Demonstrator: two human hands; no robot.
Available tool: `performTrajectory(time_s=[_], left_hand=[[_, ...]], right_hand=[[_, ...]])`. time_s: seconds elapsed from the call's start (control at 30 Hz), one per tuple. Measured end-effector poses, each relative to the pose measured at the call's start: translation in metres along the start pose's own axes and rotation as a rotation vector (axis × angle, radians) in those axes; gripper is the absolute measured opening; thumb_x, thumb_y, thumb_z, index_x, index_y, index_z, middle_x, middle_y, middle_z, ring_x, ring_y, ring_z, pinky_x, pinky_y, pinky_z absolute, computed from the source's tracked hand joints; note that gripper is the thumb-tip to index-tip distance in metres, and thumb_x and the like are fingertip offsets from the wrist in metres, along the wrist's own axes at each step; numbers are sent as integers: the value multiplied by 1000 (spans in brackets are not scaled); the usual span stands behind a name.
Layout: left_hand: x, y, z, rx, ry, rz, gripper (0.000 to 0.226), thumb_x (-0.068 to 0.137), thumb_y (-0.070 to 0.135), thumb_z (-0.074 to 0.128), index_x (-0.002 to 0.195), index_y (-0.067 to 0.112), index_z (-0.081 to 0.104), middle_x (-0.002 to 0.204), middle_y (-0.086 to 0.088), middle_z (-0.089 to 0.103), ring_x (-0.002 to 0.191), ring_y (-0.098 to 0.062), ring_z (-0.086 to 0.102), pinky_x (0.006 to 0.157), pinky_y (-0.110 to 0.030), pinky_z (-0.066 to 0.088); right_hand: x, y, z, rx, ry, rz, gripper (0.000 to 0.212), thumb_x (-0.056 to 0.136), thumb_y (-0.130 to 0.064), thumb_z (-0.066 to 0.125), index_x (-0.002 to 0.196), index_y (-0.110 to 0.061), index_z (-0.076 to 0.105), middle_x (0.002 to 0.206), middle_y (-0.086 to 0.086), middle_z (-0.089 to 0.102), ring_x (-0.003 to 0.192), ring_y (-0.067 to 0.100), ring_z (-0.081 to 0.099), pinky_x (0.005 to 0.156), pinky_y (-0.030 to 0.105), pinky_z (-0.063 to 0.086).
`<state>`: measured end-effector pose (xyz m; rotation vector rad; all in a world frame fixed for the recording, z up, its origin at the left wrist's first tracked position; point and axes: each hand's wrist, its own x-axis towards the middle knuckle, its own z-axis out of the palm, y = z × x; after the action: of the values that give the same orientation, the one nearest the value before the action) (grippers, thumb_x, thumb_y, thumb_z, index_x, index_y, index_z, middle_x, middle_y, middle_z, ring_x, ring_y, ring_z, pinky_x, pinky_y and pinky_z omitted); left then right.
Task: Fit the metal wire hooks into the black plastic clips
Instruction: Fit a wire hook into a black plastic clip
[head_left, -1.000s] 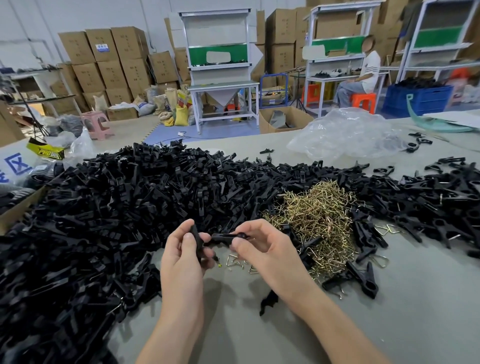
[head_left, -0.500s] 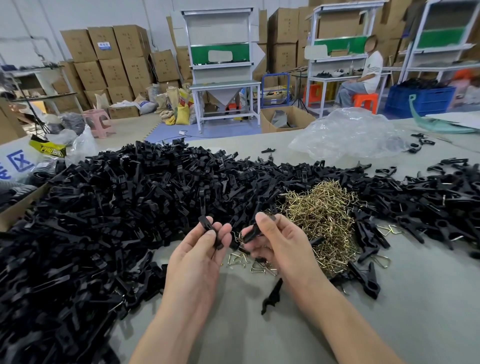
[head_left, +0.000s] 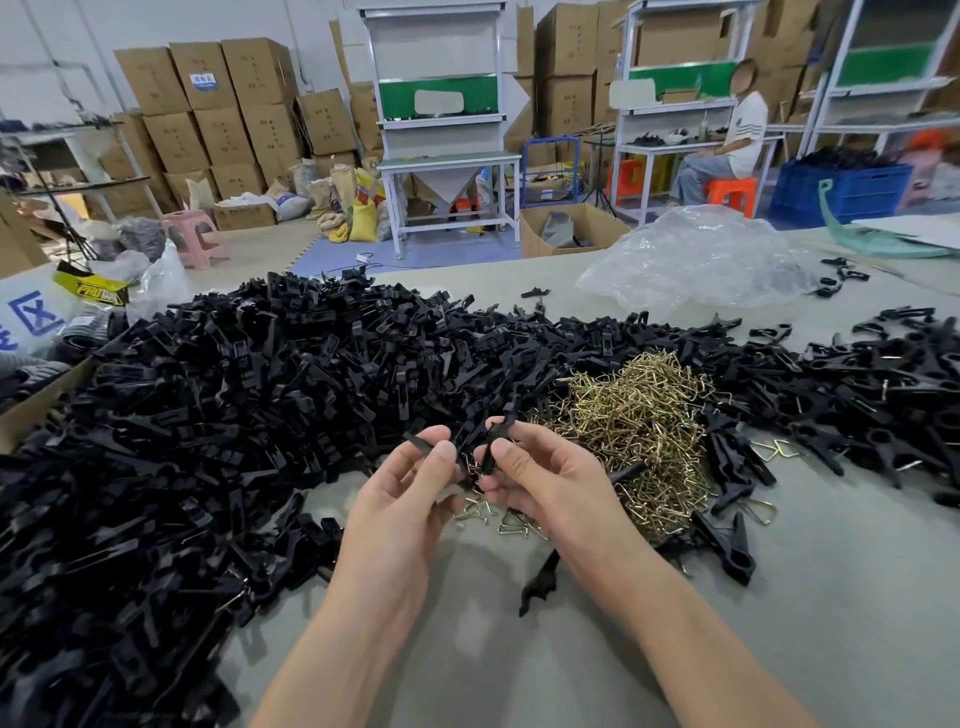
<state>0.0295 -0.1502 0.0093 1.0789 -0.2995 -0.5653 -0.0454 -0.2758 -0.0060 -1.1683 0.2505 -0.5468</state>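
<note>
My left hand (head_left: 402, 499) pinches one black plastic clip half (head_left: 422, 445) between thumb and fingers. My right hand (head_left: 545, 483) pinches another black clip half (head_left: 493, 441), held nearly upright. The two pieces sit a little apart above the grey table (head_left: 779, 597). A heap of brass-coloured wire hooks (head_left: 639, 421) lies just right of my hands, and a few loose hooks (head_left: 511, 522) lie under them. A huge pile of black clip parts (head_left: 208, 415) covers the table's left and back.
A single black clip piece (head_left: 537, 577) lies on the table below my right wrist. Assembled clips (head_left: 724, 545) sit right of the hook heap. A crumpled clear plastic bag (head_left: 696, 260) is at the back right. A person (head_left: 727, 150) sits at a far workbench.
My hands have turned palm-up and drawn the two clip halves apart, then brought them close again. The right piece now stands nearly upright.
</note>
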Motion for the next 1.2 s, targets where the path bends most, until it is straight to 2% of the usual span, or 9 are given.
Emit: performTrajectory(time_s=[0.1, 0.2, 0.3, 0.43, 0.57, 0.73, 0.8, 1.03, 1.2], left_hand=[[0, 0, -1, 39, 70, 52, 33, 71, 24, 75, 103, 15, 72, 77, 3, 64, 64, -5, 59, 74, -29, 44], [2, -1, -2, 42, 103, 69, 33, 65, 25, 79, 95, 14, 70, 84, -4, 65, 62, -8, 58, 72, -28, 43], [3, -5, -4, 79, 89, 98, 24, 68, 26, 79, 89, 18, 71, 96, -3, 75, 69, -11, 59, 74, -29, 46], [6, -10, -7, 107, 52, 118, 24, 98, 12, 57, 118, 16, 69, 105, -4, 77, 88, -10, 67, 80, -23, 52], [1, -13, -4, 317, 26, 190, 28, 106, 20, 47, 120, 31, 69, 112, 6, 75, 103, -16, 69, 89, -35, 52], [-4, -14, 1, 337, -16, 210, 30, 104, 23, 49, 113, 39, 72, 114, 7, 75, 105, -12, 70, 85, -22, 57], [-4, -13, 1, 321, -15, 209, 30, 104, 23, 49, 112, 39, 73, 113, 6, 75, 104, -13, 71, 82, -23, 57], [-5, -15, 4, 334, -2, 211, 30, 105, 23, 47, 112, 39, 72, 112, 5, 75, 107, -15, 70, 94, -38, 53], [-6, -16, 4, 366, -11, 231, 29, 103, 23, 50, 110, 40, 74, 109, 9, 75, 104, -13, 71, 88, -31, 57]], right_hand=[[0, -1, 1, 12, 7, 7, 14, 93, -12, 69, 98, -20, 79, 97, 8, 77, 75, 17, 72, 71, 24, 58], [0, -2, 2, -32, 0, 22, 13, 92, -15, 72, 93, -25, 80, 98, 8, 77, 78, 19, 74, 72, 25, 59], [-2, 0, 2, -80, -33, 24, 11, 91, -16, 75, 95, -25, 79, 91, 5, 77, 79, 19, 75, 72, 25, 59], [-3, 3, 2, -134, -55, 10, 12, 91, -14, 74, 101, -21, 77, 92, 10, 75, 79, 19, 75, 72, 24, 59], [-5, 4, 3, -180, -59, 8, 18, 93, -11, 72, 110, -17, 73, 93, 15, 73, 78, 20, 75, 72, 25, 59], [-5, 2, 4, -181, -73, 0, 18, 93, -8, 70, 109, -17, 73, 87, 10, 74, 74, 17, 73, 70, 23, 58], [-5, 1, 4, -179, -77, 0, 18, 93, -8, 70, 109, -16, 73, 87, 8, 74, 73, 16, 73, 69, 24, 59], [-5, 0, 2, -181, -95, 11, 19, 95, -10, 68, 111, -15, 75, 88, 6, 75, 73, 15, 72, 69, 22, 58], [-5, 1, 1, -208, -130, 10, 20, 96, -11, 67, 113, -15, 75, 87, 7, 74, 74, 13, 70, 72, 23, 58]])
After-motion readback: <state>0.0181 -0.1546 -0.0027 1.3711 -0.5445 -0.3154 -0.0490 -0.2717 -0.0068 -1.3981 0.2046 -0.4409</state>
